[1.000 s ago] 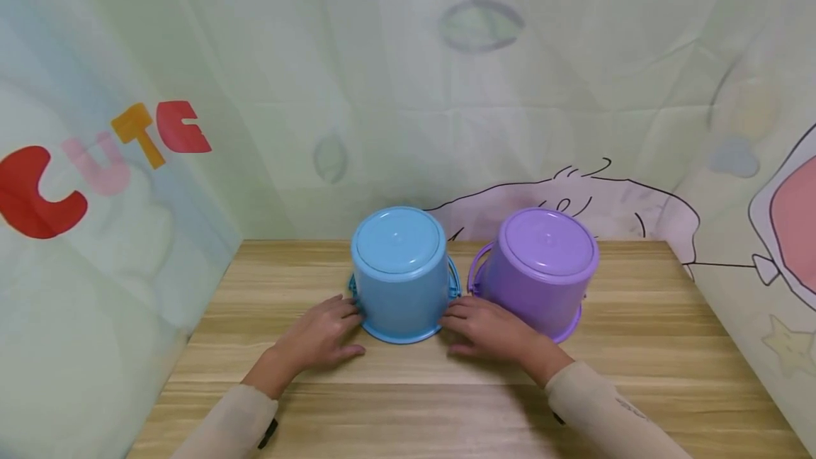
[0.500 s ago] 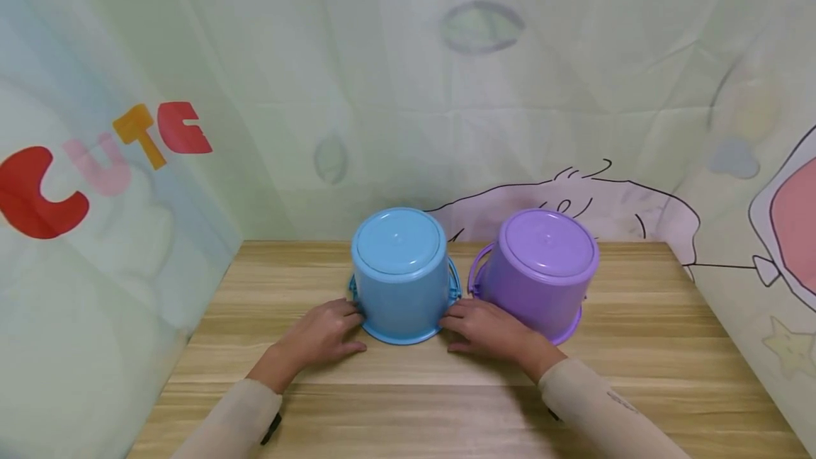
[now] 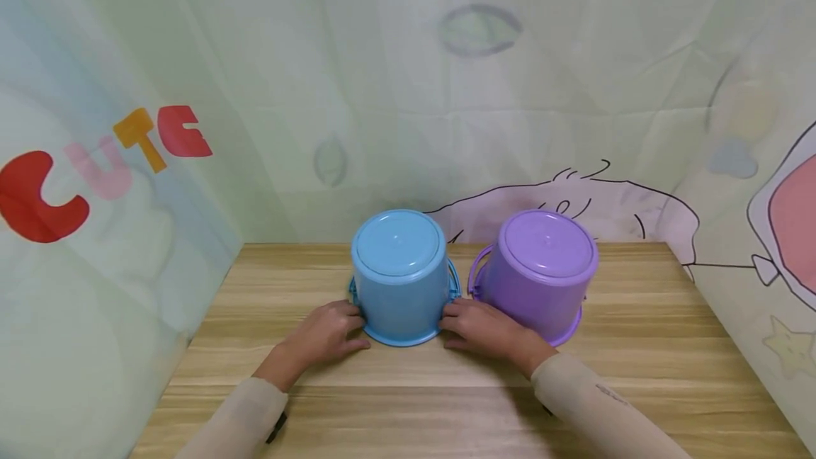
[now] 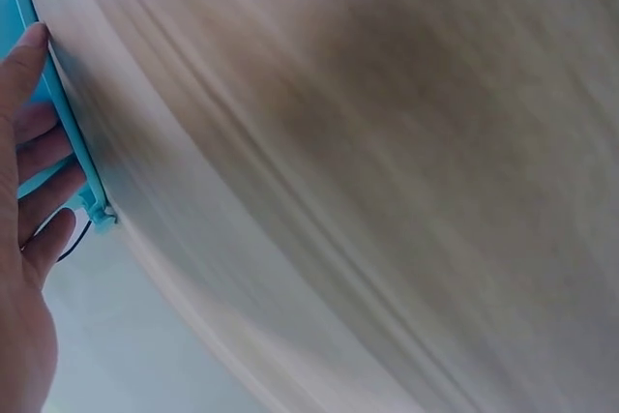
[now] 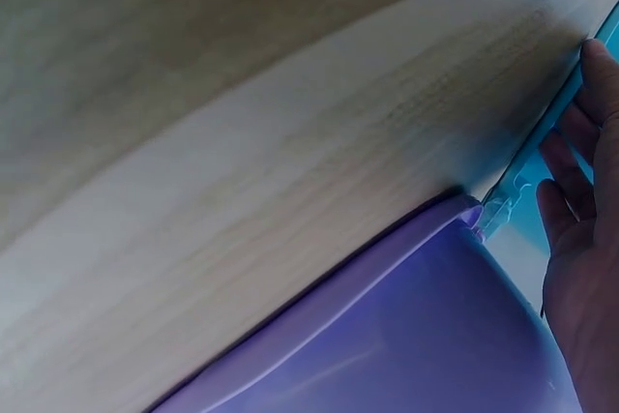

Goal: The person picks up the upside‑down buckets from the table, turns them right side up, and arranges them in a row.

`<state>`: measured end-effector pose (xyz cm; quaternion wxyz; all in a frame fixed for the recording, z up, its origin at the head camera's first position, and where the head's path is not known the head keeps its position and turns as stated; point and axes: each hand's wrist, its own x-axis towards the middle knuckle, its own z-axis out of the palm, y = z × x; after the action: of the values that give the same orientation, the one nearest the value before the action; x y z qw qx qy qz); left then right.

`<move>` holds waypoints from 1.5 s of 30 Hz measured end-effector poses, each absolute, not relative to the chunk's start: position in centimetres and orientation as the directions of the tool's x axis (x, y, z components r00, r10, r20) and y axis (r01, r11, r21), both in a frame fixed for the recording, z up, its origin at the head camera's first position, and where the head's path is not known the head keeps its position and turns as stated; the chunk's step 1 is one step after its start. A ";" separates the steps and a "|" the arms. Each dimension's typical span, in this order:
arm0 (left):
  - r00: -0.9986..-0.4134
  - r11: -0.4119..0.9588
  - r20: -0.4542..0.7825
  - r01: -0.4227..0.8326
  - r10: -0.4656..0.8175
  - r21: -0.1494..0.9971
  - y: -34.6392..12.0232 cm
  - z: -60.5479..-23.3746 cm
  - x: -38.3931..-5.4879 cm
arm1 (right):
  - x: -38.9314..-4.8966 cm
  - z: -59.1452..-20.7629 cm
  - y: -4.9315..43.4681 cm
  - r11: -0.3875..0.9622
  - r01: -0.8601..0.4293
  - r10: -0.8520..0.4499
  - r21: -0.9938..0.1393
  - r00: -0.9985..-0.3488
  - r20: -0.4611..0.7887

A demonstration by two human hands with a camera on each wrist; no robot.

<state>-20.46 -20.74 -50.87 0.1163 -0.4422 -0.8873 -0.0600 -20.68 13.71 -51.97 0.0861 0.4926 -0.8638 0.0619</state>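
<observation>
The left hand (image 3: pixel 328 330) and right hand (image 3: pixel 478 326) grip the blue bucket (image 3: pixel 401 307) between them, fingers bent at its rim. "CUTE" (image 3: pixel 110 188) reads in coloured letters on the side backdrop (image 3: pixel 191 218); small marks on the right sleeve (image 3: pixel 612 394) are illegible. The wrist views show the thumbs at the rim; only the head view shows both upturned bases. The purple bucket (image 3: pixel 538 303) stands just beside, also upside down on the table (image 3: pixel 408 416); both interiors are hidden.
</observation>
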 end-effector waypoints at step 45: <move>-0.559 0.595 0.310 0.803 0.769 -0.026 -20.2 -51.7 -20.6 | -21.6 -53.0 12.6 0.503 -0.863 -0.818 0.051 -0.457 0.349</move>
<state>-20.58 -20.18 -51.73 0.1461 -0.4461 -0.8810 -0.0592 -21.56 12.63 -53.01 0.1663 0.4939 -0.8509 0.0665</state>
